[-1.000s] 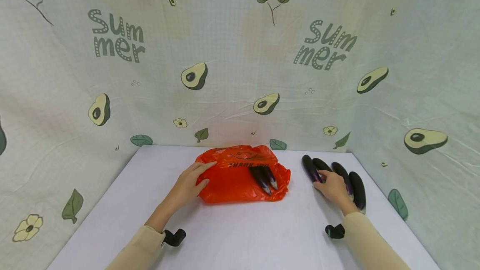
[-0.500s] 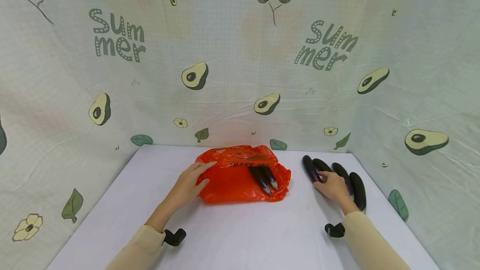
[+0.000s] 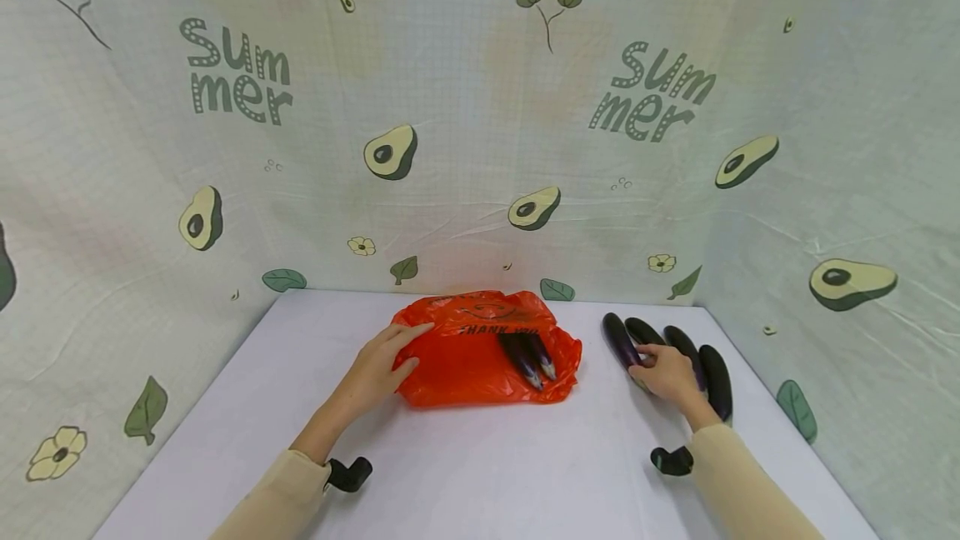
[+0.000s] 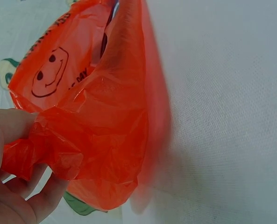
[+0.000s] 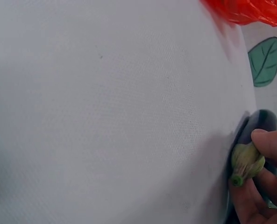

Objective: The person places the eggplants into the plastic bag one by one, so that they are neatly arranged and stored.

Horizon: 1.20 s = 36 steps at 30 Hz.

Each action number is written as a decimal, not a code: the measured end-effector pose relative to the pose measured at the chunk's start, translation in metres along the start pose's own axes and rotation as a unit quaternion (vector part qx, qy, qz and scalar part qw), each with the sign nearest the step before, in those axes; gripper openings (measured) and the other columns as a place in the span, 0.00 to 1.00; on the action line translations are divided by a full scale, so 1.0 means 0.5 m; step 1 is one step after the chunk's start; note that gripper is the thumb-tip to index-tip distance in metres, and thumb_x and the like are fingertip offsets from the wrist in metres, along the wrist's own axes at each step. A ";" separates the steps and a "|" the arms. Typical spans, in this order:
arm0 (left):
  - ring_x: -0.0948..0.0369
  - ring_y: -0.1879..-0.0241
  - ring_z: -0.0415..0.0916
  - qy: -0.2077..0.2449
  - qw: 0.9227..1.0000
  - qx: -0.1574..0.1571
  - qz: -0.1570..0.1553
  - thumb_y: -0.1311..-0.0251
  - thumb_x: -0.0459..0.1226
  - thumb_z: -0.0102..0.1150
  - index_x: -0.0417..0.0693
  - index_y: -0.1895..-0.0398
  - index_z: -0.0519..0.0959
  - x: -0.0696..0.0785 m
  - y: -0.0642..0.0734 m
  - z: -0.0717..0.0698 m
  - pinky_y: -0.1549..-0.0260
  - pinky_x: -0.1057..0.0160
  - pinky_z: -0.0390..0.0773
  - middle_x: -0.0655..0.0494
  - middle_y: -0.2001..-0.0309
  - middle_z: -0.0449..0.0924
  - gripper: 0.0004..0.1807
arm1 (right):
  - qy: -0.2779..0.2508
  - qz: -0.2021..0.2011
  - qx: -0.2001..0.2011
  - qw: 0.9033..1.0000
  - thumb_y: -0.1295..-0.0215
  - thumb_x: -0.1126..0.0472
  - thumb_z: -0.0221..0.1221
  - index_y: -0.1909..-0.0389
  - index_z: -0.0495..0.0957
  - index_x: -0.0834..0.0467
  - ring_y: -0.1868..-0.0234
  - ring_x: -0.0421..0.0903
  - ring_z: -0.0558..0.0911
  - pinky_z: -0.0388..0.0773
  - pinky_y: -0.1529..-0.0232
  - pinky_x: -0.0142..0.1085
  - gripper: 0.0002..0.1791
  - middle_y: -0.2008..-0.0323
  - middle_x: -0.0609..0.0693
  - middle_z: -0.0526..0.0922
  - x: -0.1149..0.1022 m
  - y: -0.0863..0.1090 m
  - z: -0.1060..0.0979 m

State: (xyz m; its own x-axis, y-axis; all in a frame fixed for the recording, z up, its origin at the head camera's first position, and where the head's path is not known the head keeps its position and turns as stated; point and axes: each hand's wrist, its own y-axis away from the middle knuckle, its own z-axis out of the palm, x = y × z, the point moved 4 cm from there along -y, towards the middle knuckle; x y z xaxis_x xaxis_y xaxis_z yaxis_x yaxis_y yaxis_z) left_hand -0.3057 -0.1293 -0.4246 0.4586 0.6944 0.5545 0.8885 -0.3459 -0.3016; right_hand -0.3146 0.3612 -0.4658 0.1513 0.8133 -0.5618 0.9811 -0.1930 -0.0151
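Red plastic, thin and wrinkled, forms the bag (image 3: pixel 453 369) that I see through the head camera on the white table (image 3: pixel 487 465); two eggplants (image 3: pixel 519 357) lie partly in its mouth, toward four o'clock. At the bag's nine o'clock side, the left hand (image 3: pixel 372 369) pinches some of this plastic between thumb and fingers, which bend only a little. At three o'clock, well apart from the bag, the right hand (image 3: pixel 667 375) has thumb and fingers closed on one eggplant (image 3: pixel 618 338), near its cap (image 5: pixel 246 163); three more eggplants (image 3: pixel 717 377) lie at that eggplant's three o'clock side. In my judgement, the weak point is this hold at one end: if it is lifted so, the far end could swing down and the smooth skin could slip away. Also, if the left fingers lose the plastic, the mouth could fall flat and the two inside could roll. Compared with half a second ago, I notice little: the gripped eggplant is shifted slightly toward six o'clock, while the bag and the left hand look unchanged.
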 end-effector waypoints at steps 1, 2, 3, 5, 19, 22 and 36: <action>0.53 0.40 0.77 -0.001 1.000 0.000 -0.001 0.32 0.30 0.69 0.61 0.23 0.73 0.000 0.000 0.000 0.43 0.50 0.86 0.50 0.40 0.78 0.36 | 0.000 -0.001 0.001 1.000 0.33 0.60 0.69 0.35 0.77 0.71 0.52 0.63 0.82 0.79 0.45 0.62 0.29 0.51 0.70 0.85 0.000 0.001 0.000; 0.53 0.40 0.77 -0.002 1.000 0.000 -0.002 0.32 0.30 0.69 0.61 0.23 0.73 -0.001 0.000 0.000 0.43 0.50 0.86 0.50 0.40 0.78 0.36 | -0.001 -0.003 0.001 1.000 0.33 0.60 0.69 0.35 0.77 0.71 0.52 0.63 0.82 0.79 0.45 0.62 0.29 0.50 0.70 0.85 0.000 0.002 -0.001; 0.53 0.40 0.77 -0.002 1.000 0.000 -0.003 0.32 0.30 0.69 0.61 0.23 0.73 -0.001 -0.001 0.000 0.43 0.50 0.86 0.50 0.39 0.78 0.36 | -0.001 -0.004 0.002 1.000 0.32 0.60 0.69 0.35 0.77 0.71 0.51 0.63 0.82 0.79 0.45 0.62 0.29 0.50 0.70 0.85 0.000 0.003 -0.002; 0.52 0.39 0.77 0.000 1.000 -0.002 -0.006 0.32 0.30 0.69 0.61 0.23 0.72 -0.002 -0.001 0.001 0.43 0.49 0.86 0.49 0.39 0.78 0.36 | -0.003 -0.008 0.003 1.000 0.32 0.60 0.69 0.35 0.76 0.71 0.51 0.63 0.81 0.80 0.45 0.62 0.29 0.49 0.71 0.84 -0.001 0.006 -0.004; 0.53 0.39 0.77 0.002 1.000 0.002 -0.006 0.31 0.30 0.69 0.62 0.23 0.73 -0.002 0.001 0.001 0.43 0.50 0.85 0.54 0.39 0.78 0.36 | -0.004 -0.044 0.008 0.999 0.31 0.60 0.69 0.33 0.77 0.68 0.55 0.58 0.80 0.82 0.55 0.49 0.29 0.49 0.68 0.86 -0.044 0.030 -0.027; 0.53 0.40 0.77 0.002 1.000 0.002 -0.006 0.31 0.30 0.69 0.62 0.23 0.73 -0.001 0.001 0.001 0.43 0.50 0.86 0.54 0.40 0.78 0.36 | -0.011 -0.054 0.007 0.998 0.31 0.60 0.69 0.33 0.77 0.67 0.55 0.56 0.81 0.83 0.59 0.45 0.29 0.49 0.67 0.86 -0.056 0.038 -0.032; 0.54 0.40 0.77 0.004 1.000 0.001 -0.011 0.31 0.30 0.69 0.63 0.23 0.73 -0.003 0.000 0.001 0.44 0.51 0.86 0.55 0.41 0.77 0.36 | -0.024 -0.097 -0.006 0.995 0.31 0.57 0.71 0.31 0.77 0.64 0.53 0.57 0.87 0.87 0.61 0.43 0.31 0.46 0.65 0.87 -0.121 0.098 -0.068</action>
State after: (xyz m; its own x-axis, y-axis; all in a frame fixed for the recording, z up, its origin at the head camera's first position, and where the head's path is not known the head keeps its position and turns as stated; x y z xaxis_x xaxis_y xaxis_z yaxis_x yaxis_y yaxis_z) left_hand -0.3063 -0.1301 -0.4257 0.4388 0.6974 0.5666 0.8984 -0.3295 -0.2902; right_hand -0.2715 0.3213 -0.4045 -0.0459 0.8078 -0.5877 0.9927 -0.0291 -0.1174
